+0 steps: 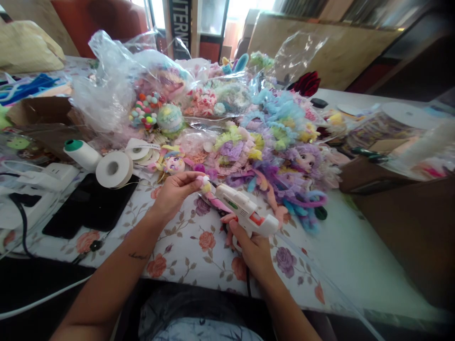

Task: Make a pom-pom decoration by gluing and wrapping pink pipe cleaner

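Observation:
My right hand [254, 248] is wrapped round the handle of a white hot glue gun [241, 206], its nozzle pointing left. A long clear glue stick [327, 279] seems to trail from its back end. Between thumb and fingertips my left hand [177, 189] pinches a small pastel decoration [204, 183] in white, pink and yellow. The gun's tip is right beside that piece; whether they touch I cannot tell. Just behind my left hand lies a doll head [174, 163] with pastel hair. Some pink material under the gun is partly hidden.
Pastel lace trims [234, 147], pompoms [144, 109] and plastic bags [113, 71] heap across the table's back. On the left are a black phone [92, 203], white ribbon rolls [113, 169], a thread cone [81, 154] and a power strip [46, 180]. A cardboard box [401, 227] stands at the right.

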Tool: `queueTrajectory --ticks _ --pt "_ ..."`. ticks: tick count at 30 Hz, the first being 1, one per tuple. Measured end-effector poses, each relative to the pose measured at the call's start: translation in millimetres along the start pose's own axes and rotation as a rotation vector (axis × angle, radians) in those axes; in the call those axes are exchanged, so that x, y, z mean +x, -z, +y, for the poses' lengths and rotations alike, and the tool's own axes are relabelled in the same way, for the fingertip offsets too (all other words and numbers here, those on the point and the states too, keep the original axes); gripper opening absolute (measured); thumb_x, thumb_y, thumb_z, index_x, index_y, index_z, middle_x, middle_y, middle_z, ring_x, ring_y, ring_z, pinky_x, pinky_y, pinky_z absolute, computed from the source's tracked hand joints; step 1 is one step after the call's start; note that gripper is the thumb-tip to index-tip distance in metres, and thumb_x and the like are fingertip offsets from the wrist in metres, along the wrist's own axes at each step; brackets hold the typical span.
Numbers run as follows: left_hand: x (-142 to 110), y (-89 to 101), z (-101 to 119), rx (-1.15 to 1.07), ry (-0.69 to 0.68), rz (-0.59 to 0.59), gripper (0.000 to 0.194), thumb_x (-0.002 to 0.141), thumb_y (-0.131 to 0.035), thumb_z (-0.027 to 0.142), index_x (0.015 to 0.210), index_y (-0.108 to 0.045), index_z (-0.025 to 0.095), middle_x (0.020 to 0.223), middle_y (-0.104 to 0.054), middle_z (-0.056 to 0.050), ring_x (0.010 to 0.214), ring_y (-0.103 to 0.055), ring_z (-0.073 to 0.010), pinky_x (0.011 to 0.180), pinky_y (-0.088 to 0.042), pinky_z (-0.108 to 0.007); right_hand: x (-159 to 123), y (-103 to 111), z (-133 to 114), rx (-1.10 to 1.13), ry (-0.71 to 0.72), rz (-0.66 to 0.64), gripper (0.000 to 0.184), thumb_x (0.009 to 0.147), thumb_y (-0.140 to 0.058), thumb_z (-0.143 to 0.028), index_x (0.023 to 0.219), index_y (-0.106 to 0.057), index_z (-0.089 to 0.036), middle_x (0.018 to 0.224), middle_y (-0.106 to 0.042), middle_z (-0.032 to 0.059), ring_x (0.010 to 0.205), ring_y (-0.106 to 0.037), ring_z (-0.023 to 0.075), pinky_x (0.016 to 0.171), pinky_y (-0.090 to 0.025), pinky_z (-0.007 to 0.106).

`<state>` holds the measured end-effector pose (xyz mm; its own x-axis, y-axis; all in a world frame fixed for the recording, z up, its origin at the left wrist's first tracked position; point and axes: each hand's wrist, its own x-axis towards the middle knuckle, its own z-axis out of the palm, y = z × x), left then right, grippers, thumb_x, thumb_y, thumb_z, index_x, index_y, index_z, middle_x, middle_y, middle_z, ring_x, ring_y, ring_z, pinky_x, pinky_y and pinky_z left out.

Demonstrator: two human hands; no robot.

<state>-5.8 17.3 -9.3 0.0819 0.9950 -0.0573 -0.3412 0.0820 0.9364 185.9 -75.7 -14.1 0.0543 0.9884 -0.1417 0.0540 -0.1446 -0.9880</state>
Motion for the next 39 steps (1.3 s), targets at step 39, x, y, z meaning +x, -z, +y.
queueTrajectory --ticks 39 --pt "1.2 -1.5 2.7 -0.099 0.037 0.068 0.026 0.064 -0.088 0.027 0.086 -0.079 0.018 0.09 -0.077 -0.005 0.084 -0.07 -0.0163 0.084 -0.054 -0.028 3.2 1.9 6.2 -0.034 -0.026 -0.028 0.036 0.084 -0.063 -0.053 0.092 -0.07 -0.019 0.05 -0.057 -0.0022 0.046 -0.049 0.0137 0.048 -0.041 0.027"
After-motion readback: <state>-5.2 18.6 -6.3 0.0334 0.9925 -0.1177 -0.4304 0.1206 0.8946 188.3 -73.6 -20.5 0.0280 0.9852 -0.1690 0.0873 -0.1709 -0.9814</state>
